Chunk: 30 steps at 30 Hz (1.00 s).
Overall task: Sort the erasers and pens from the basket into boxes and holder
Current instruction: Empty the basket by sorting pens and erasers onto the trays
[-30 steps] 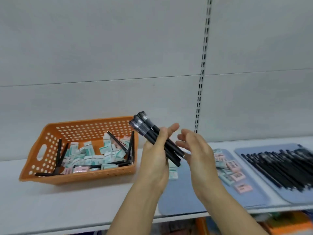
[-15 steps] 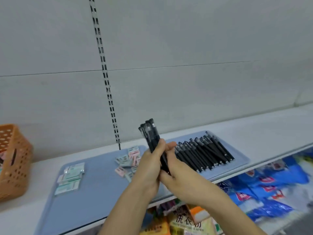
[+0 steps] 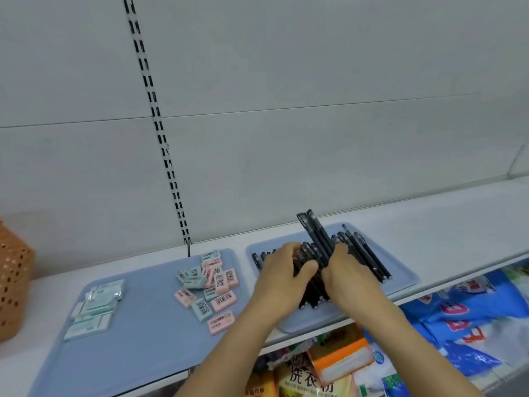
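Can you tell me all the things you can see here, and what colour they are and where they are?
pens: many, too many to count, black, on the right blue tray and in the hands
right tray: one, blue, on the shelf at the right
small erasers: a loose heap, pink and pale green, on the right part of the left tray
flat packs: a small pile, white and pale green, on the left part of the left tray
left tray: one, blue, on the shelf
basket: one, orange with holes, at the left edge
shelf: one, white
packets: several, mostly blue, below the shelf
left hand: one, holding the pen bundle
right hand: one, holding the same bundle
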### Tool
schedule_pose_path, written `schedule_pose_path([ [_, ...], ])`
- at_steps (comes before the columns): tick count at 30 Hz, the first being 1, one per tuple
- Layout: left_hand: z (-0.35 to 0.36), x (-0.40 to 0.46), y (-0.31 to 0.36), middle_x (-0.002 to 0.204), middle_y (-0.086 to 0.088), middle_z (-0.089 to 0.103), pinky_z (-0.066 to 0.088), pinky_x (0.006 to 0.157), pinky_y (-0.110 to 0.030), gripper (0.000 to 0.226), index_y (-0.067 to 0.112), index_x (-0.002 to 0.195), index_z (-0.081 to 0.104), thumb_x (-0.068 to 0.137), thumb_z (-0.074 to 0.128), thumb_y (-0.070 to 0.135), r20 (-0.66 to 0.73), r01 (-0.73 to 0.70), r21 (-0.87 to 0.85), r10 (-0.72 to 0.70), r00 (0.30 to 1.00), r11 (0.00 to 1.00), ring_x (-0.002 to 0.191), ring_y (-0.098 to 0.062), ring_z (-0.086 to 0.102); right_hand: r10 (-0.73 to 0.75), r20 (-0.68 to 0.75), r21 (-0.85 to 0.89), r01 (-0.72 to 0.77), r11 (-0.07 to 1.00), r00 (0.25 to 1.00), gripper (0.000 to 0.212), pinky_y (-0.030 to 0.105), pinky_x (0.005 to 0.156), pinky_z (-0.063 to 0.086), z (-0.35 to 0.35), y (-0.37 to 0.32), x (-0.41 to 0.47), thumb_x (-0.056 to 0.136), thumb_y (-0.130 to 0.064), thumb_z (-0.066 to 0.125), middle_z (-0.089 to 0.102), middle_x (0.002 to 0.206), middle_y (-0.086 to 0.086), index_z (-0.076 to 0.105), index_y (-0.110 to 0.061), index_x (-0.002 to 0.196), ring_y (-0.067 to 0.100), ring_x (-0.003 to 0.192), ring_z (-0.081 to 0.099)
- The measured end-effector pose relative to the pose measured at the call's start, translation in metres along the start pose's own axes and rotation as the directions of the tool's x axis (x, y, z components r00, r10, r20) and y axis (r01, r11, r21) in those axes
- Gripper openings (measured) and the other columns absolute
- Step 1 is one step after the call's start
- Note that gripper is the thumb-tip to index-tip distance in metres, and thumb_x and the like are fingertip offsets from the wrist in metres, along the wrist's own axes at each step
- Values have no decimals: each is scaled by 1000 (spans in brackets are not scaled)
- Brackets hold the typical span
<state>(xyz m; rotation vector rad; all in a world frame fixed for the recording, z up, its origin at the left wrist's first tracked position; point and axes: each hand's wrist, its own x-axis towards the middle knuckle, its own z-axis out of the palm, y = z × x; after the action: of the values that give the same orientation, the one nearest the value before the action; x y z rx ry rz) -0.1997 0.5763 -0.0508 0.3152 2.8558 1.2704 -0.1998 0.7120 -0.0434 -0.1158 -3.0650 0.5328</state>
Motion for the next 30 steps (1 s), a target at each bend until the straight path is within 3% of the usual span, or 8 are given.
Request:
schedule_pose_path([
  [2,6,-1,-23,153,7,33,14,118,-36,54,28,148,30,99,39,50,14,-101,454,106,994,885,142,-15,22,58,50,-198,-47,979,997,37,32,68,39,4,2,6,100,-19,43,54,125,15,30,-2,131,30,106,61],
  [3,8,-3,-30,158,8,24,4,120,-38,56,29,150,26,100,37,51,54,-112,525,98,994,844,146,-14,13,63,62,-263,-45,964,996,37,32,68,39,9,2,6,100,-18,44,52,127,14,30,-3,131,29,107,61],
  [10,1,-7,-38,162,10,9,-6,120,-37,59,31,153,18,100,33,52,80,-132,486,106,991,864,149,-10,0,-25,-39,-399,7,917,999,42,30,74,43,16,-5,-8,102,-45,35,42,130,8,42,-12,127,23,118,46],
  [13,-18,-21,-42,160,15,14,-8,121,-33,58,33,152,20,99,34,53,13,-164,469,179,984,868,148,-6,3,-237,-232,-343,149,927,943,39,38,64,51,15,-9,-17,90,-40,61,58,110,12,60,-8,113,31,98,59],
  [16,-44,-45,-53,148,19,35,7,120,-27,53,35,145,34,97,35,57,-148,-194,365,262,954,911,140,-2,22,-360,-393,-162,322,933,846,42,40,65,56,17,-30,-31,93,-39,50,64,111,12,63,-8,118,31,94,64],
  [20,-87,-83,-78,125,24,51,30,98,-15,42,39,130,51,94,39,57,-378,-192,268,286,881,944,118,4,41,-419,-493,-43,460,887,763,41,35,68,54,22,-85,-51,93,-37,39,66,105,5,65,-12,114,26,86,66],
  [27,-200,-163,-132,112,21,62,44,88,-19,26,31,118,61,96,47,39,-598,-159,303,317,736,940,105,1,57,-534,-451,173,657,734,715,31,31,65,52,57,-208,-80,94,-41,40,62,98,-15,64,-28,108,10,87,61],
  [30,-255,-198,-162,109,21,61,48,83,-21,28,31,117,62,95,46,39,-639,-75,323,276,718,943,100,0,57,-587,-455,251,729,637,670,27,32,71,51,73,-268,-88,93,-40,43,62,99,-18,65,-29,106,7,91,58],
])
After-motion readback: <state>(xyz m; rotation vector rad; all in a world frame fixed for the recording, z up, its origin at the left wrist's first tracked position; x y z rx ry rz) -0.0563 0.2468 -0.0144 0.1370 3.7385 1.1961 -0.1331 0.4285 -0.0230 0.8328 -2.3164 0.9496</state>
